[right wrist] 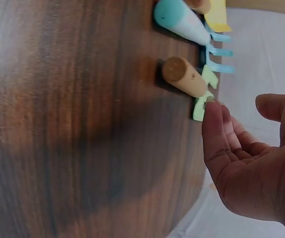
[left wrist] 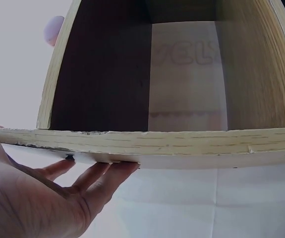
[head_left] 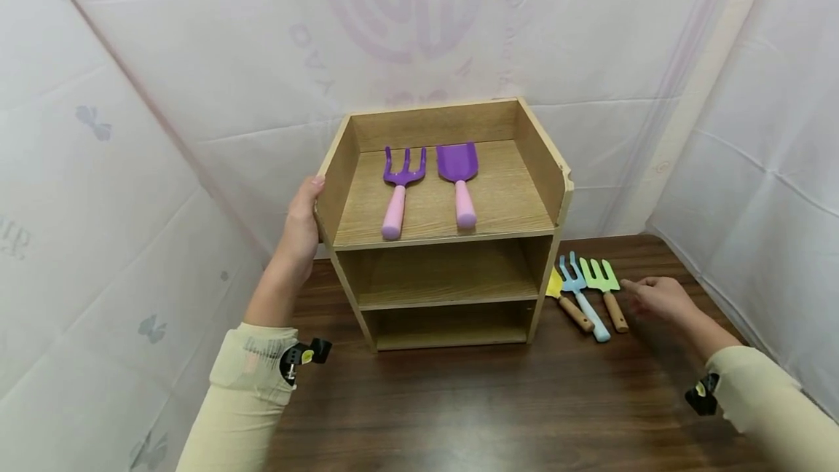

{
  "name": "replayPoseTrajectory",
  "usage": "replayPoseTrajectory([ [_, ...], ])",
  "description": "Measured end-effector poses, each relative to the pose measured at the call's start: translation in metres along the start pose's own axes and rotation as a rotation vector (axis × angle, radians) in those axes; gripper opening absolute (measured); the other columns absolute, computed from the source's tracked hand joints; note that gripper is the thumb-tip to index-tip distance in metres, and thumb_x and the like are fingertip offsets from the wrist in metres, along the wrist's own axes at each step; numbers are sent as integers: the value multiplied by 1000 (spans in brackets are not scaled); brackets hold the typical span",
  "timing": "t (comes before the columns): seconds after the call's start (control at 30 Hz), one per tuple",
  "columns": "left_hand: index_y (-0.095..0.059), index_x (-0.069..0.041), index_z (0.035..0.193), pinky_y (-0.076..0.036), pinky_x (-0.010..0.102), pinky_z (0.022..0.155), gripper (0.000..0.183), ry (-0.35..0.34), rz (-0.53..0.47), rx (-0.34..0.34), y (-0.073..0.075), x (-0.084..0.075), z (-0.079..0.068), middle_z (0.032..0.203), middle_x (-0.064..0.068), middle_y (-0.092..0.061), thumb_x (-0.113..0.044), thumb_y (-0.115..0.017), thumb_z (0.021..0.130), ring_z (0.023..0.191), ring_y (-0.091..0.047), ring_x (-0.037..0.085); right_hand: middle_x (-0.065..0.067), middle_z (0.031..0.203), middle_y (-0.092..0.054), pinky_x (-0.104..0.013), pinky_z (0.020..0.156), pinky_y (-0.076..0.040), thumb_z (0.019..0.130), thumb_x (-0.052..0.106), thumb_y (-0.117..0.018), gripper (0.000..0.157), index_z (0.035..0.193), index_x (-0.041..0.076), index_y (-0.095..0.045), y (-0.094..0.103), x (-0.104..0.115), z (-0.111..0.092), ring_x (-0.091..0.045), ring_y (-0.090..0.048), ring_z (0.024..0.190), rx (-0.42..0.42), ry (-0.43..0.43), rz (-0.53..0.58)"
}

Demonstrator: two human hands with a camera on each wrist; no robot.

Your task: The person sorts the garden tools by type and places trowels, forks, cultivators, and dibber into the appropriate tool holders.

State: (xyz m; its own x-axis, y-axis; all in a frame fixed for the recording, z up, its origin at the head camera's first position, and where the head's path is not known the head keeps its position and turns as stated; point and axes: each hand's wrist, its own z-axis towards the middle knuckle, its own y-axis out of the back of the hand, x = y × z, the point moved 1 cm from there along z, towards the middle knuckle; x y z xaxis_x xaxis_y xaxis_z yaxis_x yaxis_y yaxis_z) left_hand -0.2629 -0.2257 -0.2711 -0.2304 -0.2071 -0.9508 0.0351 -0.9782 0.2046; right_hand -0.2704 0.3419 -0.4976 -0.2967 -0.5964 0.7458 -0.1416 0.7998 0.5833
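A small wooden shelf unit stands on the table. My left hand grips the edge of its left side panel. In the left wrist view, its fingers lie along the panel's outer face. On the top board lie a purple garden fork and a purple shovel, both with pink handles. My right hand is beside a green fork with a wooden handle and holds nothing. In the right wrist view, the index fingertip is by the green head; whether it touches is unclear, and the thumb stands apart.
Left of the green fork lie a light blue fork and a yellow tool with a wooden handle, its head partly hidden by the shelf. Two lower compartments open toward me. White sheeting walls in the dark wood table behind and at both sides.
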Motion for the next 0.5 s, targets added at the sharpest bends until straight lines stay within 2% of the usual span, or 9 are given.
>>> replayPoseTrajectory([
  [0.1,-44,-13,129,-41,36,79,54,2,-1,-1,-1,0,0,111,15,-49,-54,-29,97,93,-51,23,-21,97,-65,-37,69,-57,98,43,-45,62,118,-16,-51,-4,-5,1,-18,-66,76,12,-3,34],
  [0.2,-43,-13,130,-39,36,80,56,8,12,-9,-1,1,0,111,13,-48,-55,-29,96,94,-49,23,-21,97,-61,-38,69,-57,98,34,-47,55,117,-17,-49,-9,-9,2,-18,-65,76,33,-13,45],
  [0.33,-43,-13,132,-38,36,81,56,9,19,-15,-1,1,0,112,12,-46,-54,-29,96,96,-48,23,-19,97,-59,-37,68,-57,94,46,-53,64,118,-14,-50,-16,-12,5,-19,-64,78,54,-40,21],
  [0.43,-43,-13,132,-38,36,81,56,5,17,-17,-1,1,0,112,11,-47,-54,-29,96,96,-48,23,-18,96,-59,-37,68,-57,93,44,-55,61,116,-12,-52,-18,-14,7,-21,-64,80,66,-47,8],
  [0.5,-43,-13,132,-39,36,80,56,0,11,-14,-2,0,0,112,12,-47,-53,-29,96,96,-49,23,-17,95,-58,-38,68,-57,93,38,-55,55,115,-12,-53,-18,-15,7,-22,-63,81,68,-46,10],
])
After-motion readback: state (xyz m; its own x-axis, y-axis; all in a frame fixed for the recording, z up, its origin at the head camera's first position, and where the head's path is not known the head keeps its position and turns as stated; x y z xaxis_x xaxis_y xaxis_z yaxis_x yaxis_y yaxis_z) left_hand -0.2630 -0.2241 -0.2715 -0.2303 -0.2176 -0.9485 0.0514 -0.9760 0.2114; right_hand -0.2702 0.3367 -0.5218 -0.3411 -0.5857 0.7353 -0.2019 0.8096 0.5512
